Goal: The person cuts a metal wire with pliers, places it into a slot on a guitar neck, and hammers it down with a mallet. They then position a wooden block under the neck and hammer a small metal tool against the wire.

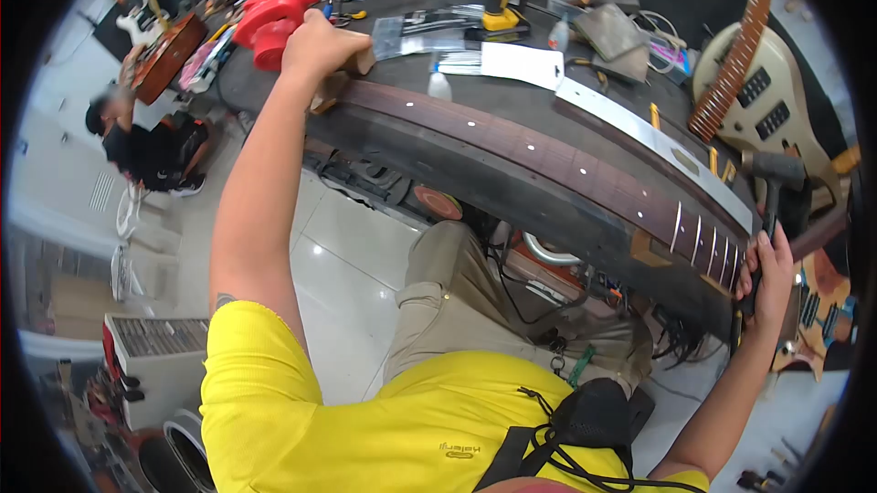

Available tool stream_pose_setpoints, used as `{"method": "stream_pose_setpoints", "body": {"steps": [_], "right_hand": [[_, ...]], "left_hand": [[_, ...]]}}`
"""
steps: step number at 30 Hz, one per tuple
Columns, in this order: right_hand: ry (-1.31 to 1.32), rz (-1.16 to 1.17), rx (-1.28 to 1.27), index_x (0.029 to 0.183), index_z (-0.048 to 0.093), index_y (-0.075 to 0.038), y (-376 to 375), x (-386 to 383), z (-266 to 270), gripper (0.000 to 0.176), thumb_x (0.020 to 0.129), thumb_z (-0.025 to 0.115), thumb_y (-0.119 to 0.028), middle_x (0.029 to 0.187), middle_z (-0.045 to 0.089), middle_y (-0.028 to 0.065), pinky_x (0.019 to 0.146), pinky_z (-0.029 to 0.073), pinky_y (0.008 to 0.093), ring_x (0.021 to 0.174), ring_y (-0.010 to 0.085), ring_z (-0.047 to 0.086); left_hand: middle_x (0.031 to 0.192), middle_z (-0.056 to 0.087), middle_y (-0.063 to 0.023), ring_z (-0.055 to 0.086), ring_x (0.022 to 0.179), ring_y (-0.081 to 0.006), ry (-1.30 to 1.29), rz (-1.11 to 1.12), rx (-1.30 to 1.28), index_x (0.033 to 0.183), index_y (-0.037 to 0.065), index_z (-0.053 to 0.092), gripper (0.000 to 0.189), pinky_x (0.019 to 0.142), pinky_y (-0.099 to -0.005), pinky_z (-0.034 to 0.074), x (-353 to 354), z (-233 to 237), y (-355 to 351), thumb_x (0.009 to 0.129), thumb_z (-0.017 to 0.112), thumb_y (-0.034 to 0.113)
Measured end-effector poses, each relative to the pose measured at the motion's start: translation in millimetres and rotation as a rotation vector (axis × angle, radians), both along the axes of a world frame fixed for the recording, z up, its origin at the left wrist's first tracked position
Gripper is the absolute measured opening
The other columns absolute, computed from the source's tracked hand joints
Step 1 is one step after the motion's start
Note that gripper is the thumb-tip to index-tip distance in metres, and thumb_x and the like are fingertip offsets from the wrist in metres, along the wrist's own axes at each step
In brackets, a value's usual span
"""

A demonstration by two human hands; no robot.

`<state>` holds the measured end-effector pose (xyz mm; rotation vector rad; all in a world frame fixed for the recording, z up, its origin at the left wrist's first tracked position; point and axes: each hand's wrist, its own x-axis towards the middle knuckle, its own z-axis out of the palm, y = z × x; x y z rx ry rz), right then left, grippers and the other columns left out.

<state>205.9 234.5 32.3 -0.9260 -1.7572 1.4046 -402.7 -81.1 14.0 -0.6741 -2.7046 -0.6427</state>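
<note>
A guitar neck [534,148] with a dark fretboard and pale dot inlays lies along the bench edge. Several bright frets cross its right end, while the rest of the board looks bare of them. My left hand [320,47] is closed around the neck's far left end, its fingers partly hidden, beside a red blower [274,22]. At the right end, my right hand [769,278] wraps round the handle of a hammer [775,171], whose dark head points up and away from me. A long metal straightedge beam [658,150] rests behind the neck.
On the dark bench [393,73] stand a yellow drill [502,0], a white card [521,65] and a small bottle [439,86]. A cream guitar body [767,91] leans at the right. A seated person [151,146] works at far left. Cables hang beneath the bench.
</note>
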Motion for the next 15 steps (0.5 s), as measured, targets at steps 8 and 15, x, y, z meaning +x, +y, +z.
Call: {"method": "stream_pose_setpoints", "body": {"steps": [8,15], "right_hand": [[0.003,-0.01,-0.02,0.154,0.049,-0.002,-38,10,29,0.049,0.109,0.058,-0.017,0.071,0.046,-0.002,0.039,0.039,0.0227,0.044,0.0058,0.044],[-0.001,-0.007,0.019,0.153,0.05,0.0,-63,16,28,0.051,0.107,0.062,-0.018,0.071,0.048,-0.0001,0.04,0.04,0.0238,0.045,0.0078,0.045]], "left_hand": [[0.109,0.074,-0.029,0.073,0.105,-0.0404,0.174,0.039,0.108,0.114,-0.01,0.068,0.082,0.086,-0.0452,0.057,-14,0,8,0.089,0.072,0.068],[0.088,0.064,-0.0038,0.059,0.08,-0.0137,-0.176,-0.674,0.633,0.119,0.003,0.07,0.026,0.071,-0.0336,0.048,218,33,40,0.105,0.062,0.024]]}}
